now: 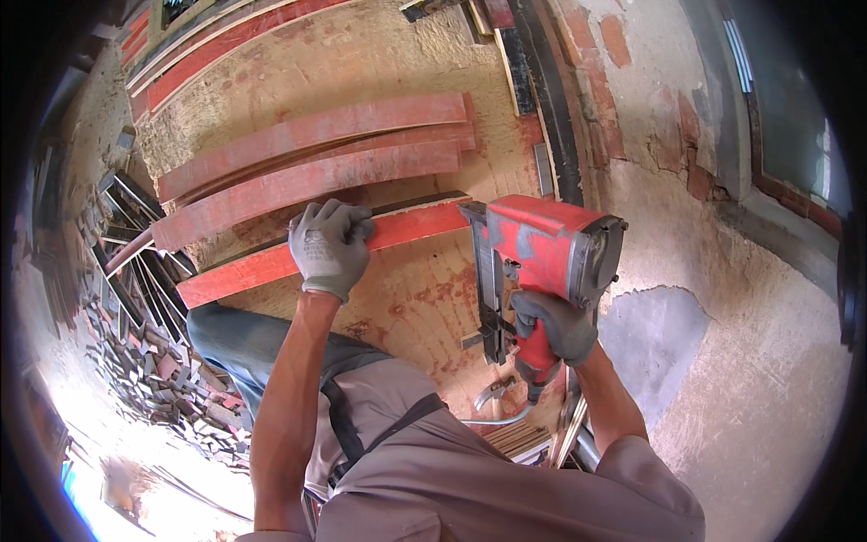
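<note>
One bright red board (411,228) lies near, gripped in my gloved left hand (330,250), while my right fingers (558,325) clasp one red nail gun (542,242) at its right end. At least three faded boards (316,185) lie just beyond.

My gloves (327,251) are grey. My nail gun (535,237) is red, grey-patched and black-ended; my plank (242,277) is bright red.

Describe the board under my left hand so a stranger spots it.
On the tan worktop, several boards lie across the middle. The bright red board under your gloved left hand is nearest your body; its neighbours beyond are duller, paler red.
</note>
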Demonstrator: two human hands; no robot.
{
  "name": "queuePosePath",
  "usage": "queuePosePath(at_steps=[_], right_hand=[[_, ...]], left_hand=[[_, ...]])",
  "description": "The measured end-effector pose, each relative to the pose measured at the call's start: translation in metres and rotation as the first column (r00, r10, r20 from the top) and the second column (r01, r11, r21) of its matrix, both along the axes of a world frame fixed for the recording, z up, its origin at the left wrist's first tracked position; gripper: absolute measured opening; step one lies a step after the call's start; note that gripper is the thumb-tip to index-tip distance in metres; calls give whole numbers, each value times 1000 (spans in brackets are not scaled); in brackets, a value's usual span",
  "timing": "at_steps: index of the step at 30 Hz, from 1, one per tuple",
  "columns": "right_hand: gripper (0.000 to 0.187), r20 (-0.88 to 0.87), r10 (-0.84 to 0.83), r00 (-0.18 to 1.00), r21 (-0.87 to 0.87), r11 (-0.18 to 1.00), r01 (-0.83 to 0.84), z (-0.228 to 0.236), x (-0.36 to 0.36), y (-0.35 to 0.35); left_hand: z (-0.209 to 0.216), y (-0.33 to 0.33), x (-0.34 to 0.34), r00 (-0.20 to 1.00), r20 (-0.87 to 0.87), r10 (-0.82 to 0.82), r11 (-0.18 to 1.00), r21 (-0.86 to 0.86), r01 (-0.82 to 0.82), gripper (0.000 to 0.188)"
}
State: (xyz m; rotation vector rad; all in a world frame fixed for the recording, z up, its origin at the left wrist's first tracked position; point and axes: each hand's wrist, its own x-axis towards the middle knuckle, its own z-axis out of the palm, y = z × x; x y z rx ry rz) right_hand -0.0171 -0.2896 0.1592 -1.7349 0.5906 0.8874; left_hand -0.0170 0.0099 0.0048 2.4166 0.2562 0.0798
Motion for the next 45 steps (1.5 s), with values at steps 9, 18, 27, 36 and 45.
queuePosePath(at_steps=[9,18,27,36,45], right_hand=[[20,52,124,991,-44,992,-122,-5,-12,6],[33,11,287,958,-1,958,-287,-30,-24,12],[31,35,286,958,20,958,-287,-16,-25,35],[31,-100,212,972,60,977,-207,-5,-14,62],[31,-19,197,980,48,979,-196,-7,-26,62]], left_hand=[[-1,2,-1,999,42,-25,1000,-8,25,6],[-2,2,-2,998,64,-23,1000,-10,24,6],[-1,5,-4,999,29,-40,999,-12,40,8],[-3,6,-8,999,-1,-33,999,-22,33,6],[1,112,-61,862,356,362,867,211,-451,31]])
